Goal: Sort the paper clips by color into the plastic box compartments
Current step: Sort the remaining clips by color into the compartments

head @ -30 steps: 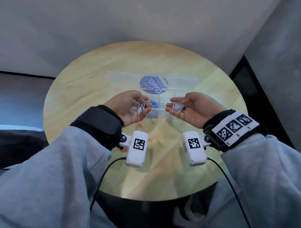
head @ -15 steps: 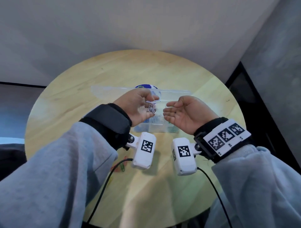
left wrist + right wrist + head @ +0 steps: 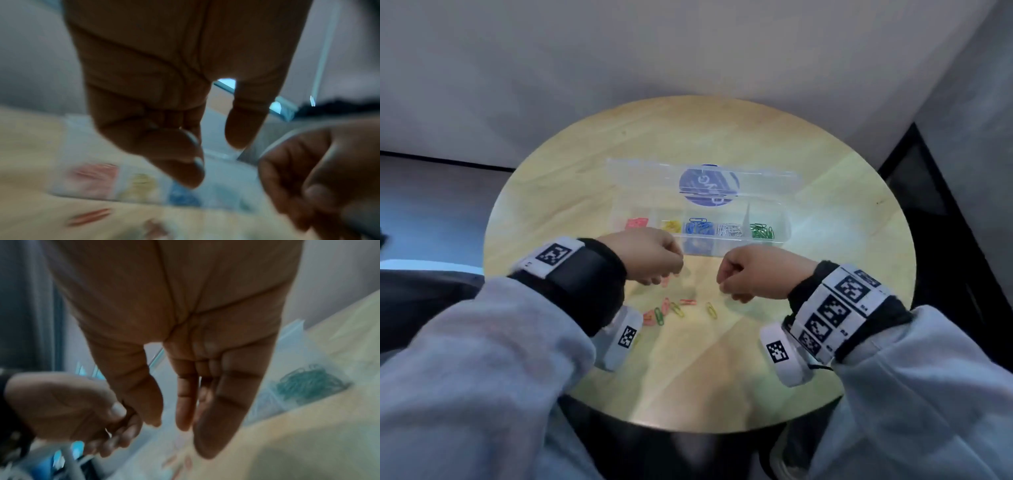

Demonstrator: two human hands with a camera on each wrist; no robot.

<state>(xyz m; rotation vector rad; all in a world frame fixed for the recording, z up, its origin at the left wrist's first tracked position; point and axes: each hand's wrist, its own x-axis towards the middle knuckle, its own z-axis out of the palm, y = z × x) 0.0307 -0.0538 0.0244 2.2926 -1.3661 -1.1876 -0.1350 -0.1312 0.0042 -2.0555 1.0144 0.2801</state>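
The clear plastic box (image 3: pixel 722 251) lies open on the round table, its lid folded back. Its compartments hold, from left to right, red clips (image 3: pixel 636 223), yellow clips (image 3: pixel 671 225), blue clips (image 3: pixel 700 226), white clips (image 3: pixel 729 230) and green clips (image 3: pixel 762 231). Several loose clips (image 3: pixel 671 308), red, green and yellow, lie in front of the box. My left hand (image 3: pixel 661 279) hovers palm down just above them, fingers loosely curled, thumb apart, nothing seen in it (image 3: pixel 216 162). My right hand (image 3: pixel 726 287) hangs palm down beside it, its fingers relaxed and empty (image 3: pixel 168 425).
The wooden table (image 3: pixel 722 359) stands against a pale wall, and a dark panel is to its right. Both wrists carry white camera units with cables on the near side of the table. The wrist views are blurred.
Both hands held white clips palm up before. They have turned palm down and dropped towards the loose clips, and the white clips now lie in the box.
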